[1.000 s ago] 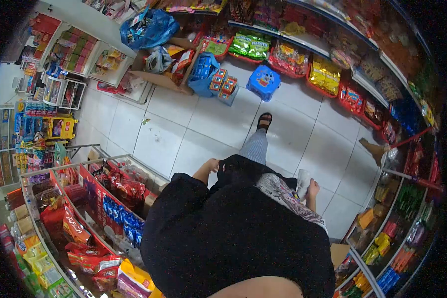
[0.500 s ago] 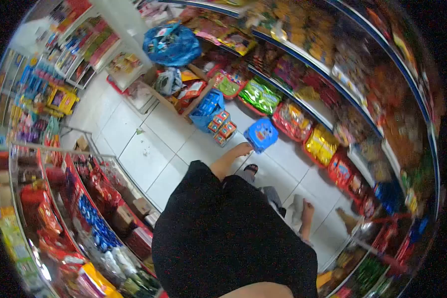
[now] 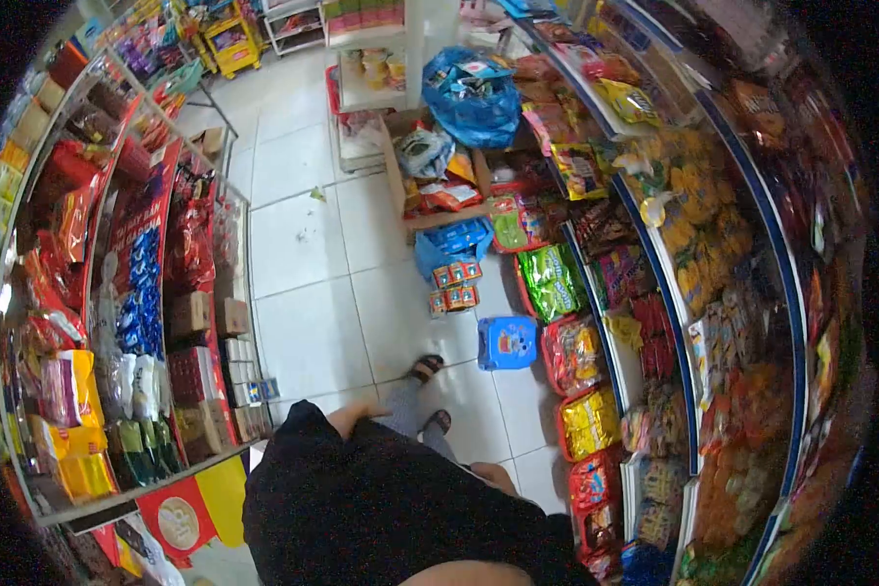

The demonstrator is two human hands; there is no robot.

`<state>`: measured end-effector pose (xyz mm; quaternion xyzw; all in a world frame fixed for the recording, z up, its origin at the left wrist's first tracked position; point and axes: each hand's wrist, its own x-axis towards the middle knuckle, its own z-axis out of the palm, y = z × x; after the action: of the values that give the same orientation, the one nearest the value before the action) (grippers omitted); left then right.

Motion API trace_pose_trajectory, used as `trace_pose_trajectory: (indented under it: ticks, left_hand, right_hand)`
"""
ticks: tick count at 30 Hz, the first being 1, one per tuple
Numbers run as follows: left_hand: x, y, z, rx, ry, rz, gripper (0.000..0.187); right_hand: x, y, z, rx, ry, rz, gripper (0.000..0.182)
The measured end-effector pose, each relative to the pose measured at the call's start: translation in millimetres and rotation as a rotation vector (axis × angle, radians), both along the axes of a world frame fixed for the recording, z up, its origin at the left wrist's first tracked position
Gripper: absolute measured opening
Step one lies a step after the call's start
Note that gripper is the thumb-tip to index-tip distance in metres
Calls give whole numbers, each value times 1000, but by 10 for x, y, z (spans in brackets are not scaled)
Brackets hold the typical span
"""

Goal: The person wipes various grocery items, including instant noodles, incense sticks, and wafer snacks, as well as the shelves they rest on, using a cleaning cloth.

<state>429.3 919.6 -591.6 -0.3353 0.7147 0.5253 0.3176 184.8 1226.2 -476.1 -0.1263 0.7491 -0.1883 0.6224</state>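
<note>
My left hand (image 3: 358,416) hangs in front of the black shirt (image 3: 391,508), above my grey trouser leg and away from the goods. It is small and blurred, so its fingers do not show clearly. Only part of my right hand (image 3: 498,479) shows past the shirt's edge; its fingers are hidden. A small blue plastic stool (image 3: 508,343) with a cartoon picture on its top stands on the tiles, ahead and to the right of my sandalled feet (image 3: 426,368). Small patterned orange boxes (image 3: 455,286) are stacked beyond it, against a blue plastic bag (image 3: 452,244).
Shelves of packaged snacks (image 3: 718,225) run along the right, with red baskets (image 3: 570,355) of packets at floor level. A cardboard box (image 3: 397,186) and a large blue bag (image 3: 472,98) stand ahead. A rack of packets (image 3: 151,283) lines the left. White floor tiles (image 3: 303,244) lie between.
My left hand has left the blue stool and drawn back toward my body. My right hand is now mostly behind the shirt. The view has turned; the stool stays on the floor.
</note>
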Motion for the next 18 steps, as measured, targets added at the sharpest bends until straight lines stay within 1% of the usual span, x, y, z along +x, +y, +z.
trace_pose_trajectory:
  ticks: [1,2,3,4,6,7,8,9,10,13,14,15,16,17,18]
  left_hand:
    - [-81,-160,429,73,-139,-69,70]
    - [-171,-225,656,155,-269,-138,67]
    - [-46,-208,380,165,-260,54,50]
    - [129,-266,40,168,-254,245,40]
    - [323,-557,-155,193,-212,330,33]
    - [348,-761,-20,201,-213,338,33]
    - [357,-1006,316,165,-290,79,38]
    - [379,-1211,536,124,-363,-181,45]
    - [490,-1381,524,127,-367,-178,45]
    - [526,-1946,445,47,-208,-170,42]
    - [586,-2094,402,32,-156,-167,41]
    - [730,-2226,343,20,-103,-160,39]
    - [848,-2331,283,16,-52,-153,38]
    - [907,-2414,214,9,-1,-146,37]
    - [966,-2511,154,1,54,-138,36]
  right_hand:
    - [37,-7,-10,3,-9,30,41]
    - [4,-39,20,13,-13,64,40]
    - [-30,-118,66,22,-19,101,40]
    - [-63,-364,84,26,-25,135,39]
    - [-146,-576,63,17,-36,194,38]
    - [-192,-797,46,5,-42,219,37]
    - [-229,-947,35,-10,-47,242,36]
    - [-195,-1227,-1,-28,-52,263,36]
    - [-206,-1562,-32,-46,-62,283,35]
    - [-95,-2506,-109,-109,-107,340,33]
    - [-35,-2925,-137,-120,-126,360,33]
    - [-142,-2861,-139,-126,-146,381,32]
    - [-151,-3462,-200,-126,-169,401,32]
    - [-45,-3518,-244,-127,-192,420,31]
    - [-101,-3754,-470,-214,-98,568,24]
